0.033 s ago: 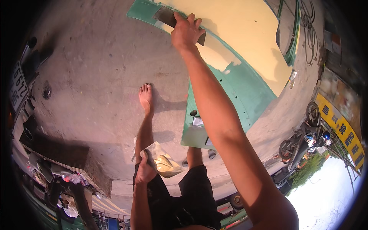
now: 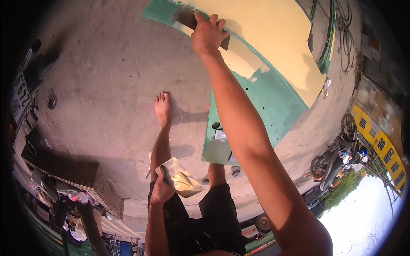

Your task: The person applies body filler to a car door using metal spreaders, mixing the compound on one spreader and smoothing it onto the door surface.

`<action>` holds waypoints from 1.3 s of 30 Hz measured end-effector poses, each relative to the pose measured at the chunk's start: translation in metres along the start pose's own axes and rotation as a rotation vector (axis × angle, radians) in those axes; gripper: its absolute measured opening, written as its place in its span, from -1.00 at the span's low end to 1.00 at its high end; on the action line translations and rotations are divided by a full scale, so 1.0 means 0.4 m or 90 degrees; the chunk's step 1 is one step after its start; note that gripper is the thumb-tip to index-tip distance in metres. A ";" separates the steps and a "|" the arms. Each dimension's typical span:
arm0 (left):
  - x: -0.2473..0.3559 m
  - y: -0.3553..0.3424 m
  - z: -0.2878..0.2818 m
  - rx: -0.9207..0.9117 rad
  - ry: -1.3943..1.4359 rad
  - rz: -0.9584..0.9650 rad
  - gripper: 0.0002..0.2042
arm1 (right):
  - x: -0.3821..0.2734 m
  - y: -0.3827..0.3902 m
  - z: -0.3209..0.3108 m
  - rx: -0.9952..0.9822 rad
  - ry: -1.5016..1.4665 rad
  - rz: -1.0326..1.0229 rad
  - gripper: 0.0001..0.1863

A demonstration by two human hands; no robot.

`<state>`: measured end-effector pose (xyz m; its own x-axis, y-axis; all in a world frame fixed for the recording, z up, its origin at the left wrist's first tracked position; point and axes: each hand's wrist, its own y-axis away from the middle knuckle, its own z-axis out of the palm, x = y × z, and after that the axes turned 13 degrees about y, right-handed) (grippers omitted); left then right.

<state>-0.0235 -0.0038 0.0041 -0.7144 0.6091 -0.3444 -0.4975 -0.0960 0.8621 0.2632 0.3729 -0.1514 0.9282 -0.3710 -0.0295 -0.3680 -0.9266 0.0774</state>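
My right hand (image 2: 208, 34) is stretched out far ahead, shut on a wide, dark, flat scraper (image 2: 184, 18). The blade lies against a big green metal panel (image 2: 273, 106) on the floor. Much of the panel's far side is coated with cream filler (image 2: 273, 38). My left hand (image 2: 161, 190) rests by my thigh and grips a small flat board (image 2: 183, 179) with a lump of cream putty on it. My bare left foot (image 2: 162, 109) stands on the concrete just left of the panel.
A grey concrete floor (image 2: 106, 77) spreads to the left. A motorbike (image 2: 337, 149) stands at the right beside a yellow sign (image 2: 380, 145). Coiled cables (image 2: 341, 30) lie at the top right. Cluttered shelves (image 2: 64, 196) fill the lower left.
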 end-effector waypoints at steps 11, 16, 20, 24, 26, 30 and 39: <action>-0.001 -0.008 -0.013 0.003 -0.038 0.023 -0.24 | -0.005 0.266 -0.048 -0.080 0.033 -0.094 -0.30; -0.007 -0.015 0.015 -0.014 -0.055 0.011 -0.25 | 0.162 0.149 -0.061 -0.064 0.042 -0.009 -0.28; -0.014 -0.021 0.020 -0.018 -0.052 0.012 -0.25 | 0.228 0.087 -0.024 -0.035 0.033 -0.003 -0.30; -0.009 -0.011 0.007 -0.016 -0.057 0.015 -0.26 | 0.230 0.076 -0.013 -0.064 -0.002 -0.006 -0.30; -0.006 -0.015 0.002 -0.002 -0.046 0.009 -0.26 | 0.229 0.074 -0.012 -0.056 -0.005 -0.001 -0.29; -0.011 -0.021 0.010 0.004 -0.048 0.017 -0.27 | 0.215 0.132 -0.034 -0.079 -0.023 -0.015 -0.30; -0.020 -0.004 0.064 -0.020 -0.085 0.039 -0.25 | 0.335 0.299 -0.089 -0.156 0.002 -0.046 -0.36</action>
<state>-0.0045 0.0115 0.0151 -0.6730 0.7008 -0.2366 -0.4714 -0.1599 0.8673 0.3457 0.2145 -0.1105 0.9521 -0.3030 -0.0404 -0.2757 -0.9083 0.3145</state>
